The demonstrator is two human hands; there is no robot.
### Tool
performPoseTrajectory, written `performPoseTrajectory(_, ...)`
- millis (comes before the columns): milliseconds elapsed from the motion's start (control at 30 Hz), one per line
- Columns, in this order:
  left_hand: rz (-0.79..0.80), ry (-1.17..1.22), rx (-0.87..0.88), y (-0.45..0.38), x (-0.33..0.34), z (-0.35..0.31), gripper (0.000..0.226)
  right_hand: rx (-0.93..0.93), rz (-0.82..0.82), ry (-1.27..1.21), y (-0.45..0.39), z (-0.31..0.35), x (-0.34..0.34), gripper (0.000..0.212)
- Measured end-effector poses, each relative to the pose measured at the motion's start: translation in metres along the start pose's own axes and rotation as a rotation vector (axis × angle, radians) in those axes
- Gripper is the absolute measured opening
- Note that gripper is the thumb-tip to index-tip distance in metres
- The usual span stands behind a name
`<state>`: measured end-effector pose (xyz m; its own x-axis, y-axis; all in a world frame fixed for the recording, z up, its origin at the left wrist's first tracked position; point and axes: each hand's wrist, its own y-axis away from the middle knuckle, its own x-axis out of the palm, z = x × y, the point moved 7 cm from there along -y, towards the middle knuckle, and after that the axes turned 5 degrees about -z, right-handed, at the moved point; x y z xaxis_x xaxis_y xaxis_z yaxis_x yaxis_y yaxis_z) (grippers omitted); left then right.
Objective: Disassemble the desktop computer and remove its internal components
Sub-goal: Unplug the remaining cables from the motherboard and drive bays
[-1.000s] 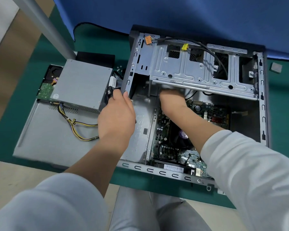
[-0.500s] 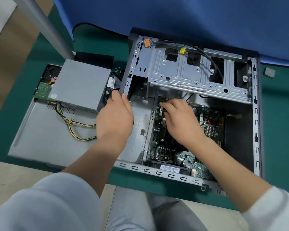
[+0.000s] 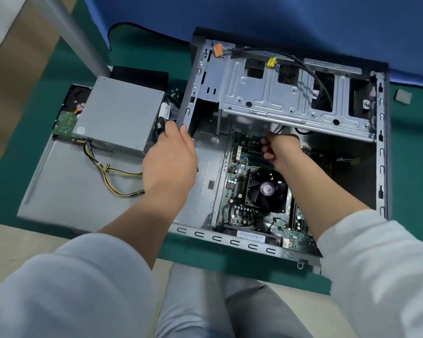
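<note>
My right hand (image 3: 280, 150) has drawn back from under the silver metal drive cage (image 3: 279, 98); its fingers, flat on the green motherboard (image 3: 242, 211) half a second ago, now curl at the memory slots. The black cooler fan (image 3: 266, 189) has come into view.

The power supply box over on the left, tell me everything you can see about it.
The power supply is a plain grey metal box, already out of the case. It lies flat on the removed grey side panel, partly covering a hard drive. Yellow and black wires trail from its perforated near side. Neither hand touches it.
</note>
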<state>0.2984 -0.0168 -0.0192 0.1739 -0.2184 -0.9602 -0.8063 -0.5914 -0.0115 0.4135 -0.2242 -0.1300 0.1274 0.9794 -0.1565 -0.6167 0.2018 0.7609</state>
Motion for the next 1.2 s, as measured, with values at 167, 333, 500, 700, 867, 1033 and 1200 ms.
performPoseTrajectory(167, -0.001, -0.008, 0.001, -0.001, 0.001, 0.001, 0.036, 0.038, 0.04, -0.265, 0.001, -0.005, 0.009, 0.024)
performPoseTrajectory(333, -0.005, -0.01, 0.006, -0.001, 0.001, 0.0, 0.037, 0.027, 0.079, -0.222, 0.015, -0.003, 0.015, 0.027)
performPoseTrajectory(500, -0.01, -0.02, 0.001, -0.001, 0.002, 0.001, 0.036, -0.338, 0.121, 0.304, 0.051, 0.013, -0.008, 0.026)
performPoseTrajectory(700, 0.013, 0.008, -0.017, 0.0, -0.001, -0.001, 0.036, -0.801, 0.088, 0.586, 0.093, 0.068, -0.035, 0.011)
performPoseTrajectory(867, 0.019, 0.017, -0.022, 0.001, -0.003, -0.001, 0.036, -1.01, -0.019, 0.858, 0.094, 0.088, -0.035, 0.012)
performPoseTrajectory(1033, 0.028, 0.019, -0.033, 0.0, -0.001, 0.0, 0.036, -0.965, 0.017, 0.898, 0.084, 0.091, -0.03, 0.013)
performPoseTrajectory(1200, 0.024, 0.025, -0.039, 0.0, -0.001, 0.001, 0.036, -0.967, -0.033, 1.112, 0.082, 0.099, -0.026, 0.013)
